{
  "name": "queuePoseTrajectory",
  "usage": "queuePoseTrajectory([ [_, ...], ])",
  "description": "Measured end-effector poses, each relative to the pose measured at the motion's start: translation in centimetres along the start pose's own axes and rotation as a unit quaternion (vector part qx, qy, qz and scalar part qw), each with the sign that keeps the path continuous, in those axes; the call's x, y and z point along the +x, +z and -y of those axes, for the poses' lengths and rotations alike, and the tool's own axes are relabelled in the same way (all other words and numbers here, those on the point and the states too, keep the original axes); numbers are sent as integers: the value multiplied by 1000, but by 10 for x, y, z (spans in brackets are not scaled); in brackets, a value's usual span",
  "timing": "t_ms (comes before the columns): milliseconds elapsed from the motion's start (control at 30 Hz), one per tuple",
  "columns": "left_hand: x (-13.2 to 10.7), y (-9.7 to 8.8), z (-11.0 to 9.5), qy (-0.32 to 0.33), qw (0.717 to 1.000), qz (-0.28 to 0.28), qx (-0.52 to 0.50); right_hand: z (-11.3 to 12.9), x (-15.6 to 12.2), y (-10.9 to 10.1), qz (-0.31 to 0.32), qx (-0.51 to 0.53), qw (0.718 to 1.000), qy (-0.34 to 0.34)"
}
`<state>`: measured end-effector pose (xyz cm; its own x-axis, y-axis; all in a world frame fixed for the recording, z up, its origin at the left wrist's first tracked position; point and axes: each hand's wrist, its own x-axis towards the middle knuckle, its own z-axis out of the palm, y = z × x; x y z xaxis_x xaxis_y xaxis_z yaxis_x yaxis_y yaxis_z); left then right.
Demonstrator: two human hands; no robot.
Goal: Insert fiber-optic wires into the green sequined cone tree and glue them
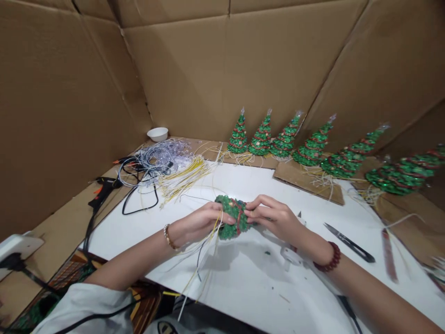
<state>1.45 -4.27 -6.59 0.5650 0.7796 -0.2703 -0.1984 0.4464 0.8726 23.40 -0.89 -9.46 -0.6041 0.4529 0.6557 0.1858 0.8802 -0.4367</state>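
Between my two hands, above the white tabletop (250, 287), is a small green Christmas tree (231, 232) with red garland, lying on its side. My left hand (205, 222) grips its base end, thumb across the green surface. Thin white and yellow wires (205, 246) trail down from that end past the table's front edge. With its fingertips pinched, my right hand (273, 215) touches the red garland on the tree's right part. The tree's tip is hidden behind my right hand.
Several decorated trees (238, 134) stand along the cardboard wall. At the back left lie tangled clear wires (160, 157), a yellow wire bundle (187, 178), a white bowl (158, 134) and a black glue gun (104, 188). Black thread snips (351, 243) rest at the right.
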Motion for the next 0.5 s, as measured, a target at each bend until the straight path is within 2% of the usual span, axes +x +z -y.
queuePoseTrajectory([
  [233,-2,-3,-4,11,999,0,53,1,-1,1,-8,-43,999,-26],
  [400,-8,-9,-21,-7,975,36,220,4,1,-9,81,-103,991,-26],
  [500,-11,-14,-29,5,954,45,296,5,4,-16,101,-116,988,24],
])
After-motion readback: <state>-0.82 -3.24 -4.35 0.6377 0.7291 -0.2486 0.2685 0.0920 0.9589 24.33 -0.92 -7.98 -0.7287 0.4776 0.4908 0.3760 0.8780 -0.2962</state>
